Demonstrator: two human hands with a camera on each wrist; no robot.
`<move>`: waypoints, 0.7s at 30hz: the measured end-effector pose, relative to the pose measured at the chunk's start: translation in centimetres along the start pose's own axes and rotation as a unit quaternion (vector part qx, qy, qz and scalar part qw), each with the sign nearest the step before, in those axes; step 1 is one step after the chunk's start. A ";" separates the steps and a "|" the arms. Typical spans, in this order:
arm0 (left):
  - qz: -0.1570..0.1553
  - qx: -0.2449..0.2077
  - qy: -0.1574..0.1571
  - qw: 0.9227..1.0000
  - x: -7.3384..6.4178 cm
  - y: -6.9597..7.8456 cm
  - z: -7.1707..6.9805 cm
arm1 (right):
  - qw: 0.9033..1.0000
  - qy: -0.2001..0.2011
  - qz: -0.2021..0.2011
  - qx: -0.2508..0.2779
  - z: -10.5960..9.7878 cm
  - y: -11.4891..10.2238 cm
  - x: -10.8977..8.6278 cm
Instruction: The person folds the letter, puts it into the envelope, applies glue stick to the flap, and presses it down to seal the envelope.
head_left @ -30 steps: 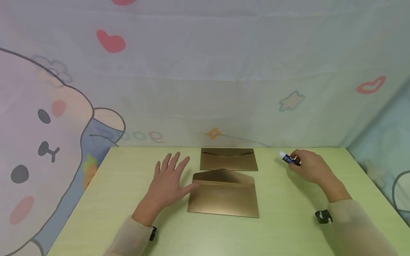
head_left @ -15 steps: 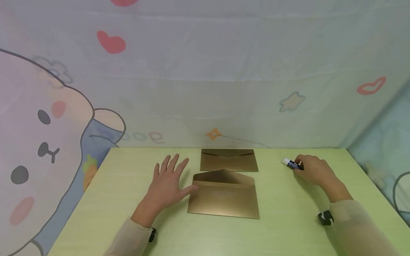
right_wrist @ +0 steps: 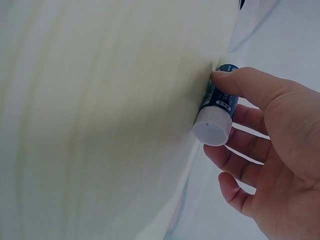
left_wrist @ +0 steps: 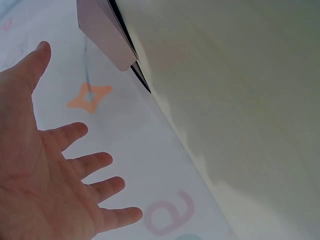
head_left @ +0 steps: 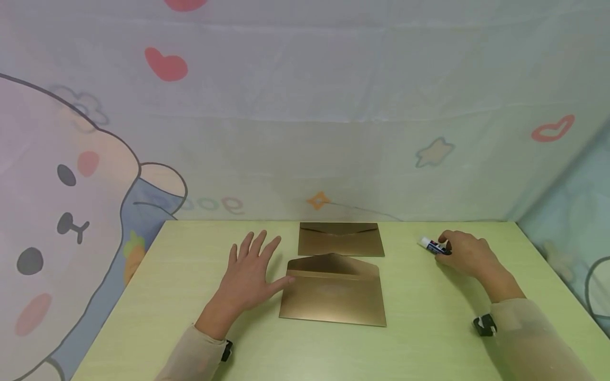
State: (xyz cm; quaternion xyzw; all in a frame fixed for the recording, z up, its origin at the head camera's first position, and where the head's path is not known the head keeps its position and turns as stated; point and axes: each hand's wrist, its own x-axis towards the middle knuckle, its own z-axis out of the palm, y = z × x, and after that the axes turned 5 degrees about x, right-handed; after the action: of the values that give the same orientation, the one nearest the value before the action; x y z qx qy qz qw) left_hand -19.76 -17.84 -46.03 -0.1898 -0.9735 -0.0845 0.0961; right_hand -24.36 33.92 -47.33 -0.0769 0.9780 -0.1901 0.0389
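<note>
My right hand (head_left: 469, 254) curls its thumb and fingers round a glue stick (head_left: 432, 245) lying at the table's right rear. In the right wrist view the thumb rests on the dark blue label of the glue stick (right_wrist: 220, 97), its white end towards the camera. My left hand (head_left: 250, 278) is spread, palm down, with the thumb tip over the left edge of a gold envelope (head_left: 333, 301) whose flap stands open. Behind it lies a second gold envelope (head_left: 340, 243), its flap folded down. In the left wrist view the left hand (left_wrist: 50, 175) has its fingers apart and holds nothing.
The pale yellow-green table (head_left: 429, 338) ends at a printed curtain (head_left: 333, 132) hanging behind it. A black wrist device (head_left: 485, 325) sits at the right sleeve, and a dark cable (head_left: 588, 286) loops beyond the table's right edge.
My right hand has lowered the glue stick slightly, down and to the right in the head view, and its thumb and index finger have parted a little. The left hand has barely moved.
</note>
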 end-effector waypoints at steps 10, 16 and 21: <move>0.003 -0.005 0.002 1.000 -0.1 0.1 0.0 | 1.000 0.008 -0.004 -0.003 0.1 0.0 -0.1; 0.004 -0.007 -0.003 1.000 0.0 0.1 -0.2 | 0.999 0.040 -0.026 -0.021 -0.2 -0.6 -0.5; 0.007 -0.029 -0.017 0.999 0.6 0.2 -0.4 | 0.997 0.046 -0.061 0.005 -0.6 -3.0 -0.2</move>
State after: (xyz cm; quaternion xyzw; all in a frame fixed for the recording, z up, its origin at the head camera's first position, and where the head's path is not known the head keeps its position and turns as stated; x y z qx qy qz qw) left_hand -20.13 -17.52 -45.46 -0.2003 -0.9708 -0.1091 0.0745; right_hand -23.78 31.41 -45.65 -0.1278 0.9713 -0.1999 -0.0174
